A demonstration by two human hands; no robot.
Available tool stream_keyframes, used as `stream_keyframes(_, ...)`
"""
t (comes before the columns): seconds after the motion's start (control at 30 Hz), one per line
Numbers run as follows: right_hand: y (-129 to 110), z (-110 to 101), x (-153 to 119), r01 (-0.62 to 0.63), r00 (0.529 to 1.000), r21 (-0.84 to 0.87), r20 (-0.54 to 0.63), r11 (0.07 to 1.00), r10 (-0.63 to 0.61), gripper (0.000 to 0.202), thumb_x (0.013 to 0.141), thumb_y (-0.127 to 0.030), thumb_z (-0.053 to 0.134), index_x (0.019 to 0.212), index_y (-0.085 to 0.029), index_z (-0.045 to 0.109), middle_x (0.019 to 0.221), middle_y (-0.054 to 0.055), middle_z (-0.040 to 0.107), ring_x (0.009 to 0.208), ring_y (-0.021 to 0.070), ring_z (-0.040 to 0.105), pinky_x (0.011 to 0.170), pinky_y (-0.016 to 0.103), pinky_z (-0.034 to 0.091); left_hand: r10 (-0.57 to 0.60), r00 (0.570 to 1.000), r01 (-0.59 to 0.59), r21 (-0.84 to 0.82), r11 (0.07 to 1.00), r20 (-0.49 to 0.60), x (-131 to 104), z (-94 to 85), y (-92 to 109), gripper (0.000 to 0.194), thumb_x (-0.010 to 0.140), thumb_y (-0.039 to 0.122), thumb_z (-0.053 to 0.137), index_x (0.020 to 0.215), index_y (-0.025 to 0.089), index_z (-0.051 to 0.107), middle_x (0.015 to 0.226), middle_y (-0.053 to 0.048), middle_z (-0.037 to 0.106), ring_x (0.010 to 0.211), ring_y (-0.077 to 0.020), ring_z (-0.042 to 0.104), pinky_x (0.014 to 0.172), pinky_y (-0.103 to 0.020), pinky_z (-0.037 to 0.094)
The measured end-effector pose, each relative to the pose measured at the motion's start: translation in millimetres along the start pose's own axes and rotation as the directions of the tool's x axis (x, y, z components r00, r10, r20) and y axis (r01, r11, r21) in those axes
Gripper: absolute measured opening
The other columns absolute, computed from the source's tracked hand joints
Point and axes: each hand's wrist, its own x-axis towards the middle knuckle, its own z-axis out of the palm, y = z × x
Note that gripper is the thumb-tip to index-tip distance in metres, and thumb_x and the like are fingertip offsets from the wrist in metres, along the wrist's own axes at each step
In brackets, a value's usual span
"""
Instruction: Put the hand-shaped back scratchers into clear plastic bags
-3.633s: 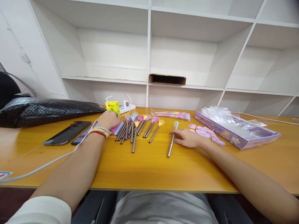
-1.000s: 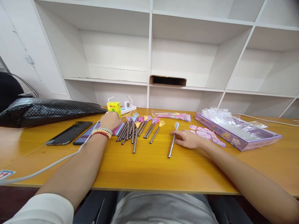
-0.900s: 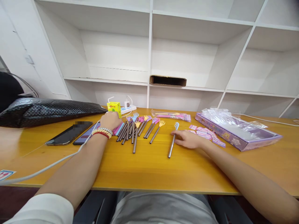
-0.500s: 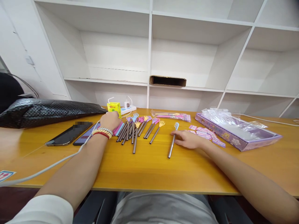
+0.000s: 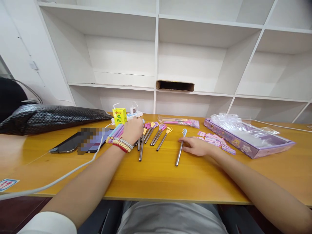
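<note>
Lone back scratcher (image 5: pixel 179 150): lies flat on the desk (image 5: pixel 156 175), apart from the rest. Long axis runs near-to-far with a slight lean to the right; steel handle end nearest the person, blue hand-shaped head at the far end.

Right hand (image 5: pixel 195 145): rests palm down on the desk just right of the lone back scratcher, fingers loosely spread, fingertips (image 5: pixel 181 140) touching its shaft or just beside it; which, cannot be told. It grips nothing.

Left hand (image 5: pixel 133 129): left of the lone back scratcher, lying over the bundle of back scratchers (image 5: pixel 151 135), fingers curled down among the shafts; whether they clasp any cannot be told. Beaded bracelets (image 5: pixel 120 143) on the wrist.

Bundle of back scratchers: a fanned row left of the lone back scratcher, steel handles towards the person, coloured heads (pink, yellow, purple) pointing away and rightward.

Pastel sleeves (image 5: pixel 116 131): beside the left wrist, left of the bundle.

Juice carton (image 5: pixel 119 116): yellow, upright, beyond the left hand.

Phone (image 5: pixel 67 146): dark, flat, well left of the lone back scratcher.

Pink tags (image 5: pixel 214 139): scattered just right of the right hand.

Purple box (image 5: pixel 248 138): further right, clear bags lying in it.
</note>
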Motion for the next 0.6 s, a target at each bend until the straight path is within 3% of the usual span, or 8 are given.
stream_keyframes(0.13,-1,0,0,0.006,1.0,0.01,-0.004,1.0,-0.006,0.041,0.084,-0.036,0.044,0.123,-0.021,0.048,0.109,0.008,0.063,0.099,0.0221,0.058,0.085,0.032,0.042,0.104,0.993,-0.106,-0.025,0.994,-0.057,-9,-3.7,15,0.031,0.081,0.012,0.034,0.1,0.009,0.058,0.096,-0.018,0.059,0.091,-0.0268,0.058,0.074,-0.036,0.044)
stream_keyframes(0.3,-2,-1,0,-0.001,1.0,0.008,-0.005,1.0,0.001,0.04,0.084,-0.035,0.045,0.121,-0.022,0.049,0.108,0.007,0.063,0.096,0.0218,0.059,0.082,0.032,0.043,0.226,0.965,-0.246,-0.163,0.955,-0.133,-10,-4.7,26,0.027,0.083,0.013,0.034,0.087,0.013,0.061,0.087,-0.012,0.063,0.085,-0.0213,0.059,0.076,-0.031,0.043)
stream_keyframes(0.5,-2,-2,0,0.008,1.0,-0.011,-0.008,1.0,-0.008,0.039,0.084,-0.035,0.044,0.12,-0.022,0.049,0.109,0.007,0.063,0.095,0.021,0.06,0.079,0.03,0.043,0.319,0.942,-0.334,-0.38,0.863,-0.105,-2,-18.5,56,0.031,0.087,0.022,0.034,0.088,0.015,0.065,0.086,-0.009,0.067,0.08,-0.0188,0.061,0.073,-0.028,0.043)
stream_keyframes(0.6,-3,-1,0,0.013,1.0,-0.011,-0.007,1.0,-0.013,0.038,0.084,-0.035,0.044,0.12,-0.022,0.049,0.108,0.007,0.063,0.093,0.0206,0.06,0.077,0.029,0.043,0.375,0.919,-0.388,-0.463,0.797,-0.124,1,-16.6,70,0.032,0.088,0.027,0.038,0.086,0.016,0.067,0.086,-0.007,0.068,0.079,-0.0176,0.061,0.075,-0.028,0.042)
